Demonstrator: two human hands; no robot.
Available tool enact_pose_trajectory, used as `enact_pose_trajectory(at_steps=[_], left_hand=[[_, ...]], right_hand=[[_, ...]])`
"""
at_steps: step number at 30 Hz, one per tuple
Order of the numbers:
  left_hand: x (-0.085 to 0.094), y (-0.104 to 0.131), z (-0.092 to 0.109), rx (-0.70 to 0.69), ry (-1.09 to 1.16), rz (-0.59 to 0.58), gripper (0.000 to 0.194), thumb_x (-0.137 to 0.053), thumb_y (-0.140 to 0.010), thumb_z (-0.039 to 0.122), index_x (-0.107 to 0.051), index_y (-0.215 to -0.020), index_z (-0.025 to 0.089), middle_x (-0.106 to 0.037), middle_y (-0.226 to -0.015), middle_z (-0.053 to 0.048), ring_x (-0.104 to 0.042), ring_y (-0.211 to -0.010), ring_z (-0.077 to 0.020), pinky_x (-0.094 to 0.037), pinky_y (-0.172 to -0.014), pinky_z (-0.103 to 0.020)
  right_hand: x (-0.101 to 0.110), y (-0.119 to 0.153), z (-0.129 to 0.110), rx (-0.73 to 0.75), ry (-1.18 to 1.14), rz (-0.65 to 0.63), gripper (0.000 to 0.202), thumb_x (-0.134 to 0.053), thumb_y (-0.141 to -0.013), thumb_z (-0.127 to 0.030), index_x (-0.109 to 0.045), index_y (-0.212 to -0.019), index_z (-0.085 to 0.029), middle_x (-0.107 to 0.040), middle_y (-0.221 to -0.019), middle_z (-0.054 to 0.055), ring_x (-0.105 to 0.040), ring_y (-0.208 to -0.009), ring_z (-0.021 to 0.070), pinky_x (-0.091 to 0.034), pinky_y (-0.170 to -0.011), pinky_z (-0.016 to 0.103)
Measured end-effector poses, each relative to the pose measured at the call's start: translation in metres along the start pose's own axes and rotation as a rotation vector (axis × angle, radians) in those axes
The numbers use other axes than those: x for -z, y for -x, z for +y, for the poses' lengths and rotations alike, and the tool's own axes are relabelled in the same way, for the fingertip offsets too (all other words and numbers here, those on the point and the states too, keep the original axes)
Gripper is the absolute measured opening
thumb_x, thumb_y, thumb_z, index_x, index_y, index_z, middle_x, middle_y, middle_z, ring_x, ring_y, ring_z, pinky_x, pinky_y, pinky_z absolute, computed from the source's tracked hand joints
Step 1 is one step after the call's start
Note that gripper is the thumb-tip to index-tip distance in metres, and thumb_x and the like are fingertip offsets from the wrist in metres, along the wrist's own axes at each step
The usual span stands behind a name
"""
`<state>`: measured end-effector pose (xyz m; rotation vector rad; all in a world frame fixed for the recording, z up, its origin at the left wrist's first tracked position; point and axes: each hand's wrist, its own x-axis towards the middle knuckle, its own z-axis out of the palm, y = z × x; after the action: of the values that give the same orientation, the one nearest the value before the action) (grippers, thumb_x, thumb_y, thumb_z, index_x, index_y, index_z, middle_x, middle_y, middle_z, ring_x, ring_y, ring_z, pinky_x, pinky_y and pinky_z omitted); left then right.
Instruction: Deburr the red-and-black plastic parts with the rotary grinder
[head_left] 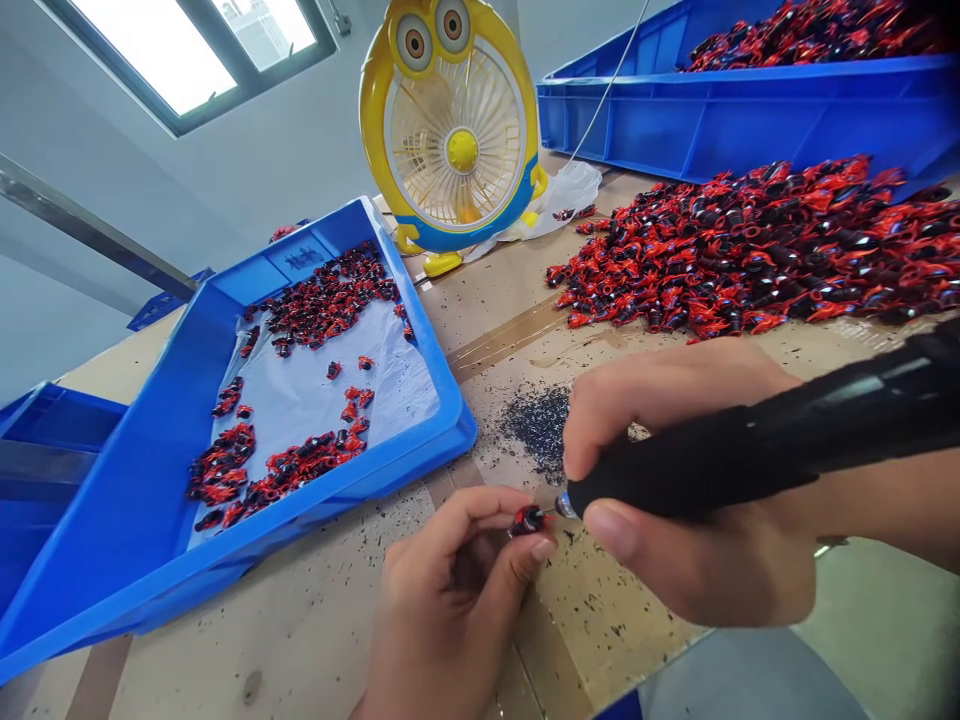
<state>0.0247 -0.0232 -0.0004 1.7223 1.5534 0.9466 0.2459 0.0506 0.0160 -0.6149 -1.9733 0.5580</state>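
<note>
Left hand [465, 590] pinches small red-black part [528, 520] above table's [300, 610] near edge, right of blue tray [450, 425]. Right hand [690, 490] grips black rotary tool [675, 465] (thin tip at the part).

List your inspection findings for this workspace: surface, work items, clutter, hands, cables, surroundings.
Surface: tan tabletop, taped, sprinkled with dark specks.
Work items: small red-and-black part; black handheld tool, its tip at the part.
Clutter: dark shavings; loose red-and-black heap.
Hands: left hand pinches the part in its fingers; right hand grips the tool.
Cables: thin pale cord near the fan.
Surroundings: blue tray and blue crate, both holding red-and-black pieces; window.
</note>
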Motion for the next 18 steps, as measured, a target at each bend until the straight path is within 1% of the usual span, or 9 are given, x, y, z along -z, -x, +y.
enact_pose_trajectory(at_steps=[2,4,9,12,16,18], left_hand=[[0.0000,0.0002,-0.0002,0.005,0.007,0.007,0.008,-0.082,-0.090,0.027,-0.085,-0.097,0.025,-0.075,-0.065,0.005,-0.054,-0.049,-0.0086,-0.045,-0.047,-0.016],[-0.0005,0.0001,0.0000,0.025,0.022,0.041,0.008,-0.082,-0.090,0.027,-0.085,-0.097,0.025,-0.074,-0.064,0.005,-0.053,-0.049,-0.0084,-0.044,-0.047,-0.015],[-0.0022,-0.0003,0.0016,0.032,0.040,0.014,0.009,-0.081,-0.089,0.026,-0.085,-0.097,0.024,-0.074,-0.063,0.004,-0.055,-0.049,-0.0090,-0.047,-0.048,-0.016],[-0.0039,0.0012,0.0026,0.061,0.073,0.058,0.008,-0.082,-0.089,0.026,-0.085,-0.095,0.027,-0.076,-0.066,0.005,-0.056,-0.050,-0.0082,-0.047,-0.050,-0.015],[-0.0053,0.0029,0.0037,0.060,0.068,0.062,0.008,-0.082,-0.088,0.026,-0.085,-0.094,0.029,-0.075,-0.065,0.008,-0.055,-0.051,-0.0074,-0.046,-0.051,-0.014],[-0.0054,0.0030,0.0040,0.060,0.065,0.063,0.008,-0.082,-0.088,0.026,-0.085,-0.094,0.030,-0.075,-0.065,0.008,-0.052,-0.051,-0.0070,-0.044,-0.050,-0.014]], right_hand=[[-0.0002,0.0004,-0.0002,-0.022,0.018,0.005,0.008,-0.072,-0.080,-0.027,-0.067,-0.083,-0.022,-0.064,-0.064,-0.007,-0.053,-0.050,0.0071,-0.041,-0.046,0.022],[-0.0006,0.0002,-0.0004,-0.035,0.023,0.009,0.008,-0.072,-0.080,-0.028,-0.068,-0.083,-0.023,-0.065,-0.065,-0.007,-0.054,-0.050,0.0077,-0.042,-0.046,0.022],[-0.0011,-0.0008,0.0000,-0.003,-0.011,-0.003,0.007,-0.071,-0.081,-0.025,-0.065,-0.080,-0.021,-0.061,-0.062,-0.009,-0.050,-0.049,0.0048,-0.038,-0.045,0.020],[-0.0008,-0.0006,0.0000,-0.026,0.027,0.009,0.008,-0.071,-0.080,-0.028,-0.067,-0.082,-0.022,-0.064,-0.064,-0.009,-0.052,-0.051,0.0057,-0.040,-0.046,0.021],[-0.0003,0.0001,0.0001,-0.002,-0.039,-0.005,0.007,-0.071,-0.081,-0.025,-0.067,-0.084,-0.021,-0.062,-0.064,-0.009,-0.051,-0.051,0.0041,-0.040,-0.048,0.020],[-0.0002,0.0002,0.0003,-0.011,-0.014,0.012,0.007,-0.072,-0.080,-0.026,-0.068,-0.084,-0.021,-0.063,-0.065,-0.009,-0.053,-0.052,0.0046,-0.041,-0.048,0.020]])
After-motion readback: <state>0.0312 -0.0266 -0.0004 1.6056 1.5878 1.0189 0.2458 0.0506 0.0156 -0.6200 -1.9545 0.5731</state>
